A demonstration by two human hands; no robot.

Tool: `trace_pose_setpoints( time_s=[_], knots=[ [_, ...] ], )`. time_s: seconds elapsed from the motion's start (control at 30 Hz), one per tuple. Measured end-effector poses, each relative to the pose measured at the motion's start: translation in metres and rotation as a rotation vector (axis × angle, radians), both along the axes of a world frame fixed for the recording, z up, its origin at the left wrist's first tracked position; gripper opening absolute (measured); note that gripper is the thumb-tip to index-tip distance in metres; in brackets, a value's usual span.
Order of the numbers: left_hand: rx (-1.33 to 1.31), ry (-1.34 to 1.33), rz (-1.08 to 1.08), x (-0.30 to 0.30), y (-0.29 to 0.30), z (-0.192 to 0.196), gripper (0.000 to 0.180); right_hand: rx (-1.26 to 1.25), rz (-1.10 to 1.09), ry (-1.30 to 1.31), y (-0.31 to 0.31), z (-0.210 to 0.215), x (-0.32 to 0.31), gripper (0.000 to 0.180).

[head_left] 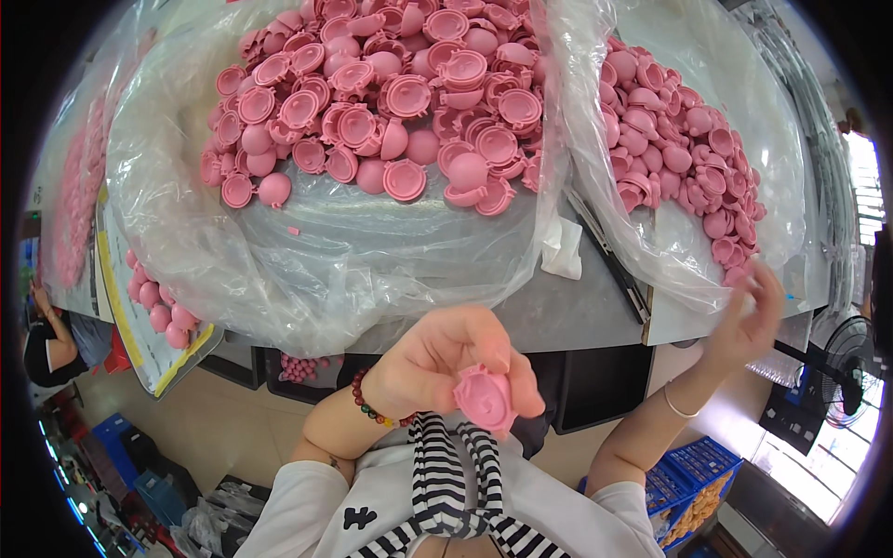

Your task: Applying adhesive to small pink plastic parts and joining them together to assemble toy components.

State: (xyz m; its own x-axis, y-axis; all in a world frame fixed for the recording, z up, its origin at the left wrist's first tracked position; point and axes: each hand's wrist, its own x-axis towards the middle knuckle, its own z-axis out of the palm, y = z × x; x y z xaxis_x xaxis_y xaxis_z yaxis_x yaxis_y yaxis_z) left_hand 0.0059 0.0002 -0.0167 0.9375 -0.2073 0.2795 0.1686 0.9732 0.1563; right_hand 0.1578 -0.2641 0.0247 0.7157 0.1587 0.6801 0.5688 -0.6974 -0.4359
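A pink plastic shell (485,398) is pinched in the left hand (437,358); the right hand (749,321), fingers loosely spread, reaches the right bag (688,270).

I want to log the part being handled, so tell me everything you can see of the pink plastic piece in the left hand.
The small pink plastic shell piece is rounded, matte and moulded, with little tabs along its rim. It is held close to the body, below the table edge, pinched by the fingertips of the left hand, domed side toward the camera. Its inner side is hidden. It looks like the loose pink shells heaped in the clear plastic bags above.
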Motion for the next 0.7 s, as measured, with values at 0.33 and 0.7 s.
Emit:
trace_pose_setpoints(
  time_s=[0.33,0.7],
  knots=[
    [-0.110,-0.130,-0.046,0.001,-0.001,0.000,0.026,-0.365,0.335,0.263,0.086,0.009,0.010,0.021],
    [-0.540,-0.016,-0.081,-0.001,-0.012,0.000,0.043,0.159,0.587,0.862,0.084,0.023,-0.059,0.027]
  ],
)
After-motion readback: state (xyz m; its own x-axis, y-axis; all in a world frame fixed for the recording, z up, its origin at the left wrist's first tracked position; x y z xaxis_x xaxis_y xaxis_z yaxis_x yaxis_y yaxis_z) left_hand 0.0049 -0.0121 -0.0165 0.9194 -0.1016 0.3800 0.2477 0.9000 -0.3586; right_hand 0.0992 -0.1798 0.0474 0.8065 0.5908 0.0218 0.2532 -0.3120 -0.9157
